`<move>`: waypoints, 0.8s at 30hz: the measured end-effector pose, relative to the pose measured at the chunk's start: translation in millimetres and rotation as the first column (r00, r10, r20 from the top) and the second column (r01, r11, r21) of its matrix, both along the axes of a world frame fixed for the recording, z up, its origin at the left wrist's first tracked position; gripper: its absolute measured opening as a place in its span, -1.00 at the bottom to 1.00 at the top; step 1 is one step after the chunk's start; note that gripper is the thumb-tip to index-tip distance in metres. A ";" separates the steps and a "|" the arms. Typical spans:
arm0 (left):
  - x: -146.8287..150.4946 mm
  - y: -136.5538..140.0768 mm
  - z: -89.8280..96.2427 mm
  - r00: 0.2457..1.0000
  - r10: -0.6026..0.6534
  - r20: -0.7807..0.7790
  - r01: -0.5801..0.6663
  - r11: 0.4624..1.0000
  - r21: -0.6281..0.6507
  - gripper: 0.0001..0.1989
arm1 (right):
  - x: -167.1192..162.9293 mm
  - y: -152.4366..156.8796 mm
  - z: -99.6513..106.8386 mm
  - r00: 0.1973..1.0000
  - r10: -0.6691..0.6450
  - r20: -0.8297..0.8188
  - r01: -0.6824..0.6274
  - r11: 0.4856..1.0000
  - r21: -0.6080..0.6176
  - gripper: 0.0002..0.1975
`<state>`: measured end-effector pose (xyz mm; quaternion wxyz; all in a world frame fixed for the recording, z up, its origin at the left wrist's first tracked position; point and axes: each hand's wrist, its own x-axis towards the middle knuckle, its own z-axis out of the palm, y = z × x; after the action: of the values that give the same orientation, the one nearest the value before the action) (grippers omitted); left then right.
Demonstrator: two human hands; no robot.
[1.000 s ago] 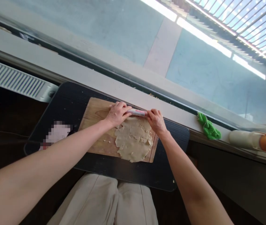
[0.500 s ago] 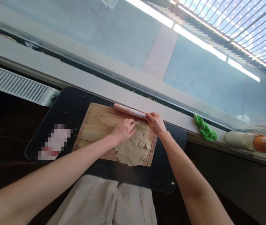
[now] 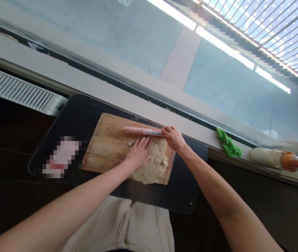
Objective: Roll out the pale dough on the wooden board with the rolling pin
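Observation:
My left hand (image 3: 139, 152) lies flat with its fingers stretched out over the left part of a rolled-out sheet of dough (image 3: 155, 169). The dough is pale, with ragged edges and a torn, lumpy patch, and it covers the right half of a wooden cutting board (image 3: 104, 140). At the board's far edge, my right hand (image 3: 174, 138) grips the right end of a slim pinkish rolling pin (image 3: 135, 131) with a printed label. The pin's left end is free, above my left fingertips. A small dough scrap (image 3: 130, 144) sits beside those fingers.
Beneath the board is a black table (image 3: 83, 105) with rounded corners, a blurred-out item (image 3: 63, 157) on its left. Beyond runs a white windowsill (image 3: 117, 96) with a green cloth (image 3: 229, 143) and a bottle (image 3: 267, 158) lying on it. A white radiator (image 3: 20, 91) stands at left.
The rolling pin's left end has swung toward me, off the board's far edge. My left hand's fingers, curled before, are now stretched flat on the dough.

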<state>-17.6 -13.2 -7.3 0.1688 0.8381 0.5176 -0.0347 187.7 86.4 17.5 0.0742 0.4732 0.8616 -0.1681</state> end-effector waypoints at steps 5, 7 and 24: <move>0.3 -0.4 1.5 1.000 -0.017 -0.012 0.017 1.000 -0.013 -0.34 | -8.5 6.1 3.5 0.999 0.020 0.049 -0.019 0.999 -0.033 -0.80; 0.5 -0.3 1.9 1.000 -0.020 -0.018 0.020 1.000 -0.013 -0.33 | -13.6 2.1 3.6 0.999 -0.005 0.052 0.005 1.000 -0.001 -0.79; 2.9 -0.9 -5.0 1.000 -0.021 -0.023 0.021 1.000 0.011 -0.35 | 2.6 -63.2 4.5 0.938 -0.347 -0.004 0.347 0.938 0.023 -0.75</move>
<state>-14.7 -14.1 -12.3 0.1579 0.8440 0.5107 -0.0434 190.3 23.2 22.1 0.0380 0.6184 0.7667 -0.1685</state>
